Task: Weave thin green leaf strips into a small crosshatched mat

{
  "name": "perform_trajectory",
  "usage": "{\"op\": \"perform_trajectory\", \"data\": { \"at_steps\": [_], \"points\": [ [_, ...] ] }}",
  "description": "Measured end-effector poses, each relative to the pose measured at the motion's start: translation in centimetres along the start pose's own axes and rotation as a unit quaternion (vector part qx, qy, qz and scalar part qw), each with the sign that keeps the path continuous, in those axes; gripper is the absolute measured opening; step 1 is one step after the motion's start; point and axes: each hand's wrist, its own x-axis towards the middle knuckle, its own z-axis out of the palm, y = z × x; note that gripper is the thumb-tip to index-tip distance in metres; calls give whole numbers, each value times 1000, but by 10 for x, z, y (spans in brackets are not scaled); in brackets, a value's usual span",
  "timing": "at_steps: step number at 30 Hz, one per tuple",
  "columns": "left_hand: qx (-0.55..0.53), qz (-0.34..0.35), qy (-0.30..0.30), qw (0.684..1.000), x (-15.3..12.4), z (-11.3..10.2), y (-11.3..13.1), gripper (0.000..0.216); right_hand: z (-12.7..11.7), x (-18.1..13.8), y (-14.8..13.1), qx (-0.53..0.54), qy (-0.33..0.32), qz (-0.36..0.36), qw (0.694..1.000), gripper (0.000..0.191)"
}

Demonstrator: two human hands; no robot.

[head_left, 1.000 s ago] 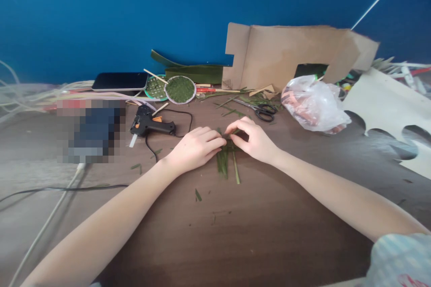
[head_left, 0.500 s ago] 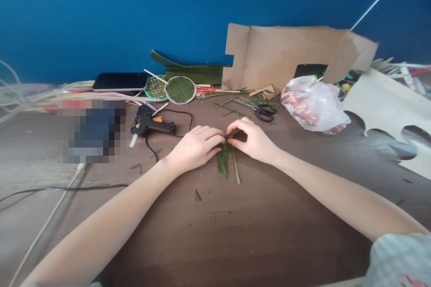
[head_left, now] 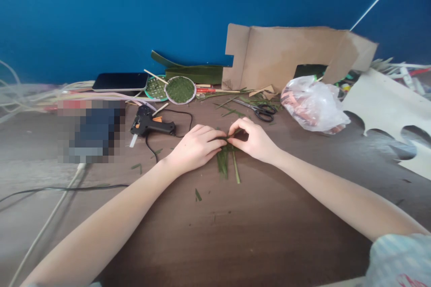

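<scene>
My left hand (head_left: 195,148) lies almost flat, its fingers pressing the strips (head_left: 225,161) onto the table (head_left: 269,224); whether the thumb grips them I cannot tell. My right hand (head_left: 254,141) pinches their far ends. The strips run lengthwise toward me, with the loose ends nearest my body. If the pinch slackens, I think the bundle may fan out and slip apart.

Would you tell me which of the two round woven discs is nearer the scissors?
The pale-rimmed disc, partly overlapping the teal-rimmed disc that lies beside the phone.
</scene>
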Motion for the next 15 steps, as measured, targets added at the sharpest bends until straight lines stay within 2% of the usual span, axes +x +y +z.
{"op": "perform_trajectory", "data": {
  "at_steps": [10,15],
  "points": [
    [-17,13,12,1000,0,-1,1,16,2,-1,3,33,15,2,999,3],
    [-37,-8,8,999,0,1,0,12,1,-1,1,13,0,0,1000,12]
  ]
}}
